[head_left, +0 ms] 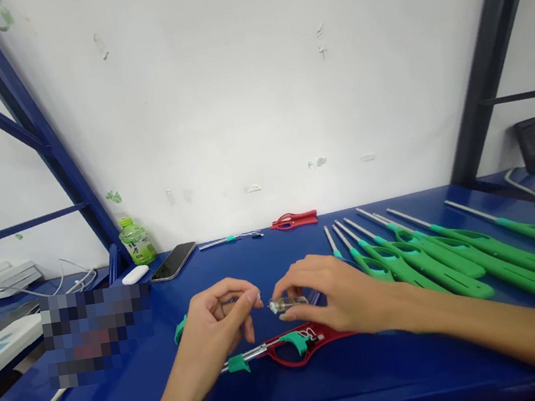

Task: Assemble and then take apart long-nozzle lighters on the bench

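Note:
My right hand (333,291) holds a small clear lighter fuel tank (289,303) between thumb and fingers, its white end pointing left. Close to that end, my left hand (218,323) pinches a tiny whitish piece (258,295), too small to make out well. The two hands are apart. Below them on the blue table lies an opened red gas lighter (283,361) with a metal tube, a green trigger (297,341) and thin wires showing. A green collar (239,363) sits on the tube. Another green part (180,330) shows partly behind my left wrist.
Several green long-necked lighters (426,268) lie on the blue table (295,399) at right. Toward the wall are a red lighter housing (295,220), a metal rod (218,241), a phone (174,261), a white case (135,275) and a green bottle (136,241).

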Motion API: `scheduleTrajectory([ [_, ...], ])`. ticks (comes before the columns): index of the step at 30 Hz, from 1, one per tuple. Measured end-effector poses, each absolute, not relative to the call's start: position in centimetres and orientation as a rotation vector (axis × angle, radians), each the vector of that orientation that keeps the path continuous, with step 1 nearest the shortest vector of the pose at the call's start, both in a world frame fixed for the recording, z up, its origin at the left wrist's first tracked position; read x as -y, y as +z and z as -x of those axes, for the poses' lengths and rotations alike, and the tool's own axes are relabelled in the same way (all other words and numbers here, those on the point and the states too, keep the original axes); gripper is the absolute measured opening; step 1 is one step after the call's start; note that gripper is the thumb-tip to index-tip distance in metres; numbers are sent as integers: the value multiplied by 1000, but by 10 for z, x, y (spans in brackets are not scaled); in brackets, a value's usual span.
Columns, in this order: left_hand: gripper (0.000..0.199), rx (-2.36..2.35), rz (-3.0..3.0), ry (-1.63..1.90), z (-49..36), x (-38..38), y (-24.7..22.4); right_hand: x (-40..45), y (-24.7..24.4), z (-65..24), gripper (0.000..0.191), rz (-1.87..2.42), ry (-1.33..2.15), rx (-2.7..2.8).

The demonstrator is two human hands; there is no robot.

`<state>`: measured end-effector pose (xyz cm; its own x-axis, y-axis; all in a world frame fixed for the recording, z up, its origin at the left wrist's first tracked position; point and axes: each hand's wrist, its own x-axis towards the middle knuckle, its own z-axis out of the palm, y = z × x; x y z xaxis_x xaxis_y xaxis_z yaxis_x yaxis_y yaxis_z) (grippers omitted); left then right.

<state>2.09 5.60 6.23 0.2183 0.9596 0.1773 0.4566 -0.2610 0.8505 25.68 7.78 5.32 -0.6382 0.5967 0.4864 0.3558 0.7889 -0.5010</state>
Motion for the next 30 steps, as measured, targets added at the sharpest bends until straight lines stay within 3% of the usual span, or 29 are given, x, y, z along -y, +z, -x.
scheduleTrajectory([
  [8, 47, -1236, -1723, 999, -25, -43, 54, -80, 39, -258, 15, 640, 208, 2363],
  [30, 51, -1264, -1723, 975, -31, -46, 46, -79, 35, -258, 13, 645, 203, 2336],
])
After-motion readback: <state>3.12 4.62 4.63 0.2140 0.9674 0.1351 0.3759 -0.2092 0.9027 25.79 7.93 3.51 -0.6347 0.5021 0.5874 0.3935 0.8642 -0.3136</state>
